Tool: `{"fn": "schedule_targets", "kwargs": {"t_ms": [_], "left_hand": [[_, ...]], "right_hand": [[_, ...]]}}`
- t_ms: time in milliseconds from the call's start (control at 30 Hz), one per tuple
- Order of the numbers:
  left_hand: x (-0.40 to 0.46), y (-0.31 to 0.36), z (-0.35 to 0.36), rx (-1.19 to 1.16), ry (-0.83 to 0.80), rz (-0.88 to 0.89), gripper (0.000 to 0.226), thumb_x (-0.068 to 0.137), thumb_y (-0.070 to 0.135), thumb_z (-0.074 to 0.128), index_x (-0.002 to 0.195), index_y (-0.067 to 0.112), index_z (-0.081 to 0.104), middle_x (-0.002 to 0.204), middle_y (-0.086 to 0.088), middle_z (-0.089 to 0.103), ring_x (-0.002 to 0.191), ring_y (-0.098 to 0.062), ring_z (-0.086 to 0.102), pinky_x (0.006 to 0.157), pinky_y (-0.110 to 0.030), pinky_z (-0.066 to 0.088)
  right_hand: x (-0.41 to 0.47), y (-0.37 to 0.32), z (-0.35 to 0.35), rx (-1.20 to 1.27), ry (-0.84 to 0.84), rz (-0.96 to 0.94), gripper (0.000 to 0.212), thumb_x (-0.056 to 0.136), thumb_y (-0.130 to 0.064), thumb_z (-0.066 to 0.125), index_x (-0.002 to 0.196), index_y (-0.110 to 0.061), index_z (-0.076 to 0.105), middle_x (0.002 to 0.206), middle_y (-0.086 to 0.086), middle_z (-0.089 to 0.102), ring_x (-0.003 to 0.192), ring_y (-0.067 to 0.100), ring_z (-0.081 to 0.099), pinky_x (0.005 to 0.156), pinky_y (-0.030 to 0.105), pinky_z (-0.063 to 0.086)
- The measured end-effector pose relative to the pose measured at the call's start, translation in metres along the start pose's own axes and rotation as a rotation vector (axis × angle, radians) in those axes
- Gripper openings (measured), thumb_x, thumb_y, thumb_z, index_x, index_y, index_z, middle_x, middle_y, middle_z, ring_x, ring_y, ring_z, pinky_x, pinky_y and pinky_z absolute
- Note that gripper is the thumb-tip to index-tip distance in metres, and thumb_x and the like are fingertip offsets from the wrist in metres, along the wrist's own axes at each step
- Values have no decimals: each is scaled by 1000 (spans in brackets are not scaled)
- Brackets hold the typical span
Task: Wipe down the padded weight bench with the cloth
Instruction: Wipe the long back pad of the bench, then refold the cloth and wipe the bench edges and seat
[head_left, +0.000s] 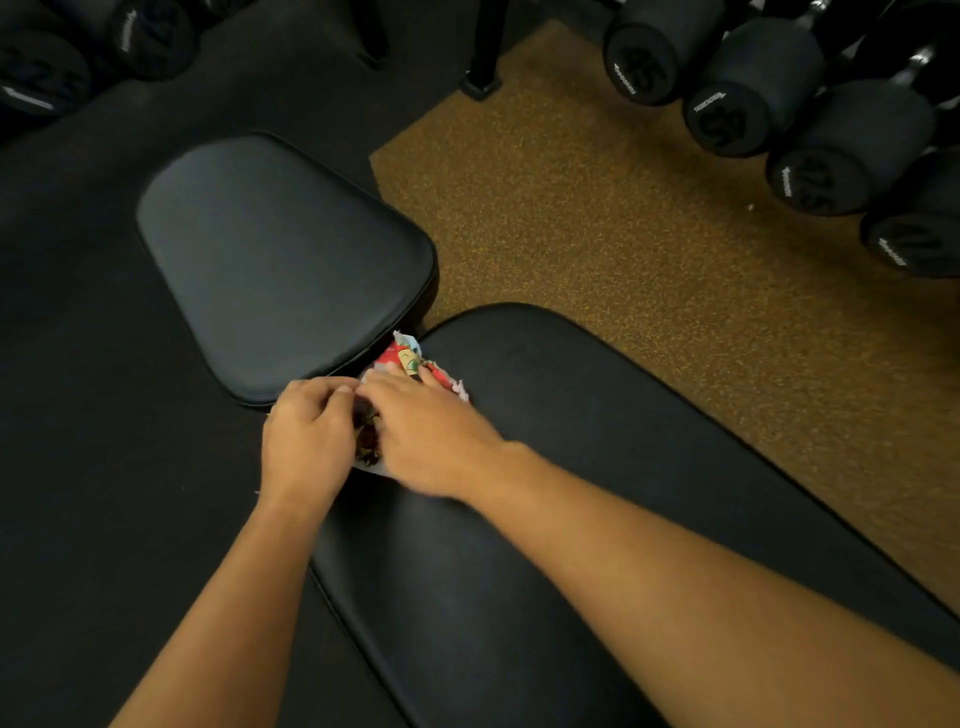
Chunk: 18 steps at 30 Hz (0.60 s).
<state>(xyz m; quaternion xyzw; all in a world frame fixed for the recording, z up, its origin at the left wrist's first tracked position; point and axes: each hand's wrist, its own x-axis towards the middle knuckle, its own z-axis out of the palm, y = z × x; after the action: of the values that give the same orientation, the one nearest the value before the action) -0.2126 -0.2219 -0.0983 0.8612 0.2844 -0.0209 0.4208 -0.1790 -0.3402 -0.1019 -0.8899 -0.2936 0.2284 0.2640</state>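
Observation:
The black padded weight bench has a seat pad (280, 260) at upper left and a long back pad (571, 467) running to the lower right. A red patterned cloth (402, 358) lies bunched at the near end of the back pad, by the gap between the pads. My left hand (306, 441) has its fingers curled and pinches the cloth's left edge. My right hand (426, 431) lies on top of the cloth with its fingers spread forward, pressing it onto the pad. Most of the cloth is hidden under both hands.
A row of black dumbbells (779, 98) lines the upper right above a brown speckled floor (623, 218). More dumbbells (47, 67) sit at the upper left on black matting. A black rack leg (483, 78) stands at top centre.

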Motion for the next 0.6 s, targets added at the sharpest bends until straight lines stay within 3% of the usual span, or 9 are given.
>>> {"fn": "schedule_targets", "kwargs": {"t_ms": [67,133,233,300,367,467,600], "left_hand": [[-7,-7,-2,97,6,64,25,91,14,51,106,15,70,111,-5,63,105,-21,56,90,-31,40],[-16,-10,4,262,19,204,25,89,16,54,110,12,67,117,-9,61,109,-31,54,94,-40,42],[-28,0,24,436,-31,285,37,89,31,55,121,12,57,133,-10,51,123,-32,42,103,-45,32],[-30,4,36,528,-47,277,51,91,44,47,128,8,48,138,-13,44,129,-33,36,108,-45,27],[-29,4,42,633,-11,285,59,91,50,34,127,4,46,132,-18,47,123,-35,43,101,-46,34],[-26,2,38,740,-46,186,49,95,43,34,123,4,43,125,-17,47,115,-34,46,91,-43,39],[-17,-5,17,716,-119,-98,42,96,32,38,123,0,41,128,-21,47,117,-40,46,94,-47,39]], "right_hand": [[-3,6,-15,183,11,35,40,87,-9,49,124,-20,57,125,7,59,115,27,51,89,36,42],[-9,14,-25,251,150,61,40,82,-4,45,115,-17,65,116,8,66,107,31,57,87,40,45],[-17,25,-29,242,418,74,40,73,-9,41,101,-11,69,101,5,70,96,25,63,86,41,48],[-20,30,-27,247,514,98,36,74,-9,41,96,-12,70,95,1,70,91,19,63,85,42,49],[-21,31,-25,216,542,114,32,76,-8,43,94,-14,69,92,-2,68,89,17,63,85,45,49],[-22,32,-24,109,496,143,27,83,-8,49,101,-17,67,99,-2,66,96,19,61,94,43,45],[-20,37,-29,-141,281,197,40,93,-21,50,133,-20,54,138,-2,52,130,16,42,113,36,23]]}}
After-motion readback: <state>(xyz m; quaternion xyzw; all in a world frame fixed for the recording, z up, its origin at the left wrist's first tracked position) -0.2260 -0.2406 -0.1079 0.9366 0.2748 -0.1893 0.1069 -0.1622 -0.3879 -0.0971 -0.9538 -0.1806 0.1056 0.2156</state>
